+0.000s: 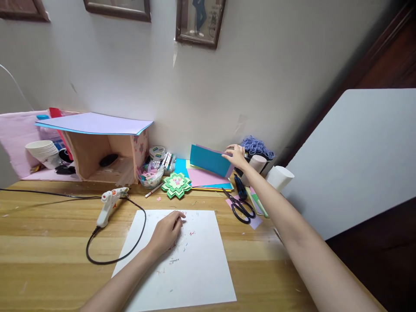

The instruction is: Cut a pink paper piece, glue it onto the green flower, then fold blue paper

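My right hand (pixel 237 157) reaches to the back of the table and pinches the right end of a teal paper sheet (pixel 208 160). The sheet is tilted up, with a purple edge showing behind it. Below it lies a stack of coloured paper (pixel 208 178), pink and yellow among the sheets. My left hand (pixel 167 232) rests on a large white sheet (pixel 201 268) marked with small coloured strokes. Its fingers are loosely bent and apart, holding nothing. Left of the stack sits a layered green paper flower (pixel 176 185) with a pink centre.
Black scissors (pixel 241 211) and a dark cutter (pixel 240 189) lie right of the stack. A white glue gun (pixel 110 205) with a looping black cord is at left. Behind stand a cardboard box (pixel 107 151), a bowl of scraps (pixel 151 175), blue yarn (pixel 256 146) and white rolls (pixel 280 177).
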`<state>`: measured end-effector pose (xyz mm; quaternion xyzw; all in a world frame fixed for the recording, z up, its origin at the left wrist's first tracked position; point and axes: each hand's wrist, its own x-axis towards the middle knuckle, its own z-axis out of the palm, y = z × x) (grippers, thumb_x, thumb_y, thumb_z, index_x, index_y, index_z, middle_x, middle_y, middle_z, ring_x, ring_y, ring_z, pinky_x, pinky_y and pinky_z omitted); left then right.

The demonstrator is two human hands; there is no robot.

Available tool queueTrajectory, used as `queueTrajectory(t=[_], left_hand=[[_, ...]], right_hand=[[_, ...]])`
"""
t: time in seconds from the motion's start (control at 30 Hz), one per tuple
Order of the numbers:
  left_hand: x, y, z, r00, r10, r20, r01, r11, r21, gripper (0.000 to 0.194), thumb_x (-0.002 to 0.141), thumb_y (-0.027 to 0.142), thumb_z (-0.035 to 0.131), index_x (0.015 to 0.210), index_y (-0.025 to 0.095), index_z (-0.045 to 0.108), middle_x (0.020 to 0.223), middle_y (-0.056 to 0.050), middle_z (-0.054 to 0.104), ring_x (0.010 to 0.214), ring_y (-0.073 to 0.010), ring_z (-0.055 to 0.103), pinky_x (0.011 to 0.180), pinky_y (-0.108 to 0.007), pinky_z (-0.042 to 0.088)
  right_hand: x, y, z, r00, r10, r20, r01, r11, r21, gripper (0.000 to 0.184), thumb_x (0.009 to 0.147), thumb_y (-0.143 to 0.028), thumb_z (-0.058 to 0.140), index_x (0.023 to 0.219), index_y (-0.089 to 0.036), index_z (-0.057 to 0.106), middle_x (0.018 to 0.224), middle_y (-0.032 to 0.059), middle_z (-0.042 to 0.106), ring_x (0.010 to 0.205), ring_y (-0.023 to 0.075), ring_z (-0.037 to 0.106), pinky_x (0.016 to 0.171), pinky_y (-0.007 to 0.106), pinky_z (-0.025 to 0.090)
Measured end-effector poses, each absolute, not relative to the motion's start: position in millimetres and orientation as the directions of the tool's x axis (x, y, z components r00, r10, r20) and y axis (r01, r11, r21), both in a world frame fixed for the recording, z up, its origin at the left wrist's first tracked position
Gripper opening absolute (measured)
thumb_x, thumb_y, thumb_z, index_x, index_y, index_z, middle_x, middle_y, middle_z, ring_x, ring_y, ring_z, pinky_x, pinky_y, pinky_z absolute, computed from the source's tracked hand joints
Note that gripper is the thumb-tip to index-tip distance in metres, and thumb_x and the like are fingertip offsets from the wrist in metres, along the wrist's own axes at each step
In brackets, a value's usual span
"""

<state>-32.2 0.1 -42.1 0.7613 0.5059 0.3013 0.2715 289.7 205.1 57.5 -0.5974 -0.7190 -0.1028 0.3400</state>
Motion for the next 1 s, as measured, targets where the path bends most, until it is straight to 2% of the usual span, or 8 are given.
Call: queueTrajectory(t=[0.1, 0.23, 0.4, 0.63, 0.73, 0.87, 0.93, 1.0], left_hand=[[-32.4, 0.0, -42.5, 0.306, 0.934, 0.185, 0.613, -0.342, 0.713, 0.028, 0.086, 0.027, 0.031, 0.095, 0.022, 0.057, 0.098, -0.004, 0.064, 0.091, -0.0194, 0.058, 0.078, -0.031, 0.042], [-32.9, -0.5, -42.8, 0.300, 0.934, 0.194, 0.619, -0.346, 0.705, 0.028, 0.086, 0.027, 0.031, 0.095, 0.023, 0.058, 0.097, -0.003, 0.064, 0.090, -0.0189, 0.058, 0.077, -0.030, 0.042], [-33.0, -0.4, -42.5, 0.305, 0.932, 0.197, 0.632, -0.353, 0.690, 0.028, 0.086, 0.026, 0.031, 0.096, 0.022, 0.057, 0.096, -0.003, 0.065, 0.089, -0.0184, 0.059, 0.076, -0.029, 0.042], [-33.3, 0.9, -44.1, 0.314, 0.932, 0.181, 0.636, -0.348, 0.689, 0.027, 0.086, 0.026, 0.031, 0.097, 0.023, 0.056, 0.098, -0.003, 0.064, 0.091, -0.0190, 0.058, 0.077, -0.030, 0.042], [-33.4, 1.2, -45.1, 0.308, 0.933, 0.184, 0.638, -0.346, 0.688, 0.027, 0.086, 0.027, 0.032, 0.096, 0.023, 0.057, 0.098, -0.003, 0.064, 0.090, -0.0190, 0.058, 0.077, -0.031, 0.042], [-32.9, 1.5, -45.3, 0.306, 0.932, 0.193, 0.636, -0.351, 0.687, 0.027, 0.086, 0.027, 0.033, 0.095, 0.023, 0.057, 0.098, -0.003, 0.064, 0.090, -0.0187, 0.058, 0.077, -0.030, 0.042], [-32.6, 1.7, -45.2, 0.306, 0.932, 0.194, 0.636, -0.352, 0.687, 0.026, 0.086, 0.027, 0.033, 0.095, 0.023, 0.057, 0.098, -0.003, 0.064, 0.090, -0.0185, 0.058, 0.077, -0.030, 0.042], [-32.5, 1.6, -45.1, 0.304, 0.933, 0.195, 0.638, -0.351, 0.685, 0.027, 0.086, 0.027, 0.033, 0.095, 0.023, 0.057, 0.096, -0.003, 0.065, 0.089, -0.0186, 0.059, 0.076, -0.030, 0.042]], right_hand=[[294.7, 203.4, 66.5, -0.002, 0.782, 0.624, 0.903, 0.270, -0.335, 0.022, 0.077, -0.038, 0.057, 0.069, -0.021, 0.069, 0.106, 0.0076, 0.054, 0.109, 0.0297, 0.037, 0.098, 0.049, 0.020], [296.0, 204.3, 75.1, 0.061, 0.756, 0.651, 0.860, 0.292, -0.420, 0.026, 0.080, -0.038, 0.052, 0.077, -0.019, 0.069, 0.098, 0.0099, 0.058, 0.100, 0.0279, 0.046, 0.094, 0.048, 0.026], [301.3, 206.8, 88.8, 0.107, 0.732, 0.673, 0.733, 0.399, -0.550, 0.033, 0.079, -0.042, 0.052, 0.084, -0.014, 0.066, 0.088, 0.0080, 0.065, 0.085, 0.0204, 0.057, 0.083, 0.037, 0.042], [326.2, 204.8, 101.4, 0.342, 0.683, 0.645, 0.566, 0.399, -0.722, 0.043, 0.073, -0.047, 0.056, 0.095, -0.011, 0.063, 0.097, 0.0104, 0.066, 0.088, 0.0188, 0.059, 0.079, 0.031, 0.046], [337.9, 203.5, 97.2, 0.393, 0.739, 0.547, 0.509, 0.321, -0.799, 0.041, 0.071, -0.045, 0.060, 0.093, -0.011, 0.064, 0.092, 0.0098, 0.067, 0.082, 0.0190, 0.061, 0.073, 0.031, 0.048], [343.2, 195.7, 72.4, 0.315, 0.901, 0.297, 0.479, 0.119, -0.870, 0.029, 0.065, -0.035, 0.071, 0.078, -0.010, 0.067, 0.076, 0.0087, 0.068, 0.070, 0.0193, 0.062, 0.065, 0.031, 0.050], [339.5, 189.4, 52.5, 0.244, 0.958, 0.153, 0.500, 0.011, -0.866, 0.025, 0.066, -0.030, 0.072, 0.079, -0.009, 0.067, 0.078, 0.0092, 0.067, 0.071, 0.0198, 0.062, 0.066, 0.032, 0.050], [332.2, 183.6, 30.8, 0.200, 0.979, 0.032, 0.541, -0.083, -0.837, 0.026, 0.073, -0.029, 0.067, 0.089, -0.008, 0.064, 0.090, 0.0093, 0.065, 0.079, 0.0204, 0.061, 0.070, 0.034, 0.050]])
